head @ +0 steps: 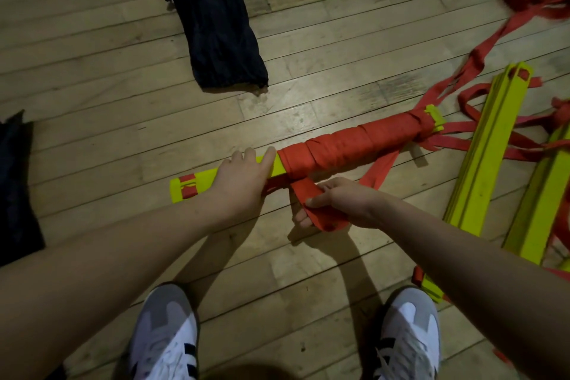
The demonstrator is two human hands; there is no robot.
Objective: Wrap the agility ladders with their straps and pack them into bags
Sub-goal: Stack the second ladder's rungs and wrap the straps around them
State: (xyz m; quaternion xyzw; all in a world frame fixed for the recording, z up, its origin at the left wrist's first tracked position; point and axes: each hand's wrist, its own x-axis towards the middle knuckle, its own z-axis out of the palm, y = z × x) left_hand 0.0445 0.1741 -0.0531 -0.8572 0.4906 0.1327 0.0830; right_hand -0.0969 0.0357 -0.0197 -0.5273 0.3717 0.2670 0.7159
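Left hand (pixel 243 177) presses flat, fingers straight, on the yellow ladder bundle (pixel 197 183) lying mid-floor. Right hand (pixel 336 202) has its grip clamped on the red strap (pixel 311 210), pulled off the wrapped section (pixel 348 146). Dark bag (pixel 216 21) lies toward the floor's far edge.

There is one camera, and it sits on the person's head. It looks forward and down at the wooden floor (pixel 308 40). It is close to the left hand (pixel 243 182) and the right hand (pixel 336 200), which sit near the middle of the picture. The shoes (pixel 166 336) show at the bottom edge, nearer the camera than the hands. The wide lens bends the floor boards at the edges.
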